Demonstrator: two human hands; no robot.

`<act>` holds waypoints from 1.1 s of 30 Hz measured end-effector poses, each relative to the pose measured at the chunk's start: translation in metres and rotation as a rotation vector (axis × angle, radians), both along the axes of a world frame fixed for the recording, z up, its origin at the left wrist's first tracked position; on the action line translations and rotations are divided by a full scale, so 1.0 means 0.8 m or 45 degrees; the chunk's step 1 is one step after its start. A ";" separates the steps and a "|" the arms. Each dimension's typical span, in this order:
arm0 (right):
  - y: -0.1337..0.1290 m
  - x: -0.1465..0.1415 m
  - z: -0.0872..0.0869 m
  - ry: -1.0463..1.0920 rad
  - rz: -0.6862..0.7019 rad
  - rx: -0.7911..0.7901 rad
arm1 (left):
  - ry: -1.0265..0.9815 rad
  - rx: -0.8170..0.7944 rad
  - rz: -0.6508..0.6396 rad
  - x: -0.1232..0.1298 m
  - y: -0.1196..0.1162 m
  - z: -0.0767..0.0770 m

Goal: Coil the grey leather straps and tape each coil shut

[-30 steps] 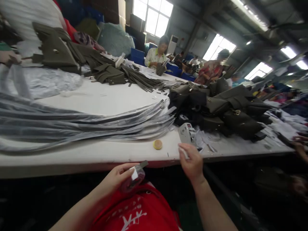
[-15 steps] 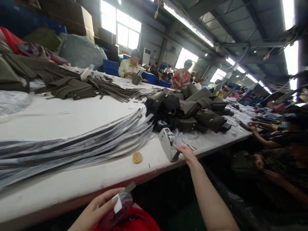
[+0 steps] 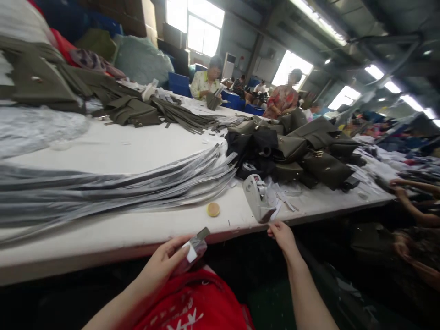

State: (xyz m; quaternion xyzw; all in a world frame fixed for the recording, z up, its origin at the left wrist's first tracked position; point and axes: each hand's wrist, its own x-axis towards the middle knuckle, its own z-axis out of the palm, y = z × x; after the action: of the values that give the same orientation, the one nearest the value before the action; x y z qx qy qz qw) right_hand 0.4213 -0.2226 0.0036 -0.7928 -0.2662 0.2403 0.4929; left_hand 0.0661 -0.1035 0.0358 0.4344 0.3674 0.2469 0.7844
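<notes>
In my left hand [image 3: 168, 257], fingers closed, the plastic-wrapped strip [image 3: 202, 234], long axis pointing far-right; my right hand [image 3: 284, 236], nearer the grey dispenser [image 3: 255, 195], has fingertips pinched, can't tell on what, just near-right of its base. Dispenser slants far-left to near-right. Far side: blue boxes [image 3: 178, 84], contents unclear.

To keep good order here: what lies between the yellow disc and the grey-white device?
In the head view, white tabletop separates the yellow disc from the grey-white device; a small dark mark shows nearer the front edge.
</notes>
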 end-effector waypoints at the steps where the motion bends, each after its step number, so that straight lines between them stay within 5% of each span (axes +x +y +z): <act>1: 0.005 -0.019 0.004 0.030 0.072 0.003 | -0.010 0.049 0.004 0.001 0.001 0.001; 7: 0.047 -0.178 0.044 0.421 0.723 0.195 | -0.002 0.269 0.114 0.012 -0.001 -0.011; 11: 0.063 -0.242 0.050 0.620 0.917 0.233 | 0.043 0.439 0.193 0.007 -0.003 -0.014; 18: 0.080 -0.260 0.026 0.723 0.920 0.178 | 0.069 0.524 0.292 -0.008 -0.001 -0.015; 26: 0.089 -0.264 0.021 0.695 0.855 0.086 | -0.049 0.383 0.299 -0.005 -0.002 -0.024; 33: 0.098 -0.272 0.025 0.832 0.908 0.146 | 0.134 0.744 0.449 -0.013 -0.004 -0.009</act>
State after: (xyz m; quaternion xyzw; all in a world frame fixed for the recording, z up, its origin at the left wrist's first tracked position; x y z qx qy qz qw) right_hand 0.2033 -0.1446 0.0234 -0.5068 -0.3652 0.6154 0.4806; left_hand 0.0560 -0.1067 0.0282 0.5829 0.3905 0.4506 0.5520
